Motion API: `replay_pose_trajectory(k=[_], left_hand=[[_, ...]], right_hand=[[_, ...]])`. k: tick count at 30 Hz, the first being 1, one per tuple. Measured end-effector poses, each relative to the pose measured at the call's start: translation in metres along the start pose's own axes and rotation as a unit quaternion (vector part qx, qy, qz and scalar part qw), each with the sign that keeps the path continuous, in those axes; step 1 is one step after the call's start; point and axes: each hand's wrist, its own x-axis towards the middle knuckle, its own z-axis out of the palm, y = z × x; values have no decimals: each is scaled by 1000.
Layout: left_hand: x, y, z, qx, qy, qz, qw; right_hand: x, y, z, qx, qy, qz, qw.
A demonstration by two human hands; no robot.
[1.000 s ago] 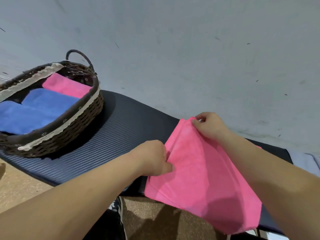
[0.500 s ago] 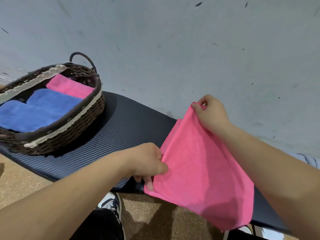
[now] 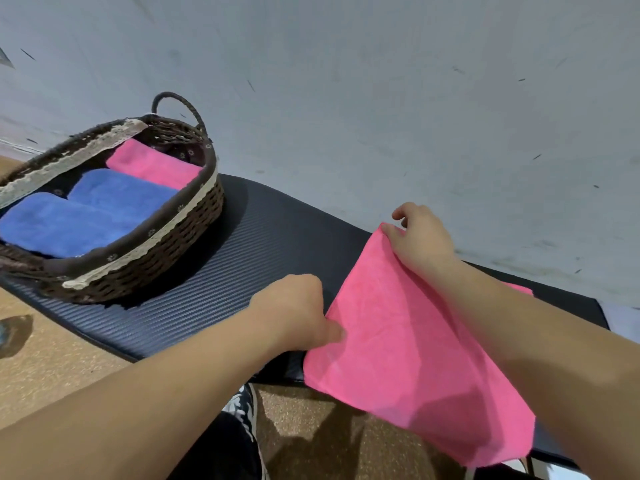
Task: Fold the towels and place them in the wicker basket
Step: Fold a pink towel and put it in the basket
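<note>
- On the black ribbed mat [image 3: 221, 292], right of the brown wicker basket [image 3: 145, 261]: bright pink cloth towel [image 3: 408, 348], lowered vs 0.5 s ago.
- Left hand [image 3: 294, 313] & right hand [image 3: 419, 237] pinch its edge; fold likely next.

Both hands [image 3: 298, 313] [image 3: 420, 237] pinched, arms extended

A pink towel [image 3: 412, 344] is held over the near edge of a dark ribbed mat [image 3: 242, 268], its far corner pinched by the right hand [image 3: 420, 237] and its left edge gripped by the left hand [image 3: 294, 313], while its lower part hangs past the mat above a speckled brown floor [image 3: 45, 375]. At the far left, a wicker basket [image 3: 166, 251] with a lace-trimmed rim is set on the mat, and two folded blue towels [image 3: 86, 213] and a folded pink towel [image 3: 156, 164] are laid side by side inside it. A grey wall [image 3: 381, 81] is seen behind the mat.
</note>
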Motion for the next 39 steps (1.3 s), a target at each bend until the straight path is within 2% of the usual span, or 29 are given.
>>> replay_pose_trajectory(k=[4,6,11,15,17,19,23,26,29,33,39], left_hand=[[4,5,11,-40,-25,29,998],[3,7,10,-48,-18,44,998],[-3,4,1,-127,15,70,989],[-3,-1,-1,-156,16,34,987],[4,-4,-5,-142,30,32,989],[15,-7,-10,-95,81,43,991],[36,-3,-16,32,189,34,981],[33,20,-14,92,228,77,966],[22,48,1,86,176,138,971],[10,69,27,189,50,150,969],[9,75,29,228,42,139,963]], right_hand=[[-25,5,-13,-37,13,-92,995],[-41,13,-20,-66,-10,-108,992],[-75,64,-27,-124,-133,-6,983],[-99,96,-34,-117,-170,34,978],[-108,97,-38,-116,-168,69,976],[-115,93,-38,-124,-160,98,974],[-120,90,-47,-134,-51,128,981],[-117,102,-59,-93,-13,124,988],[-115,114,-66,-3,-28,165,986],[-104,123,-72,66,-52,196,977],[-96,123,-75,141,-87,245,955]])
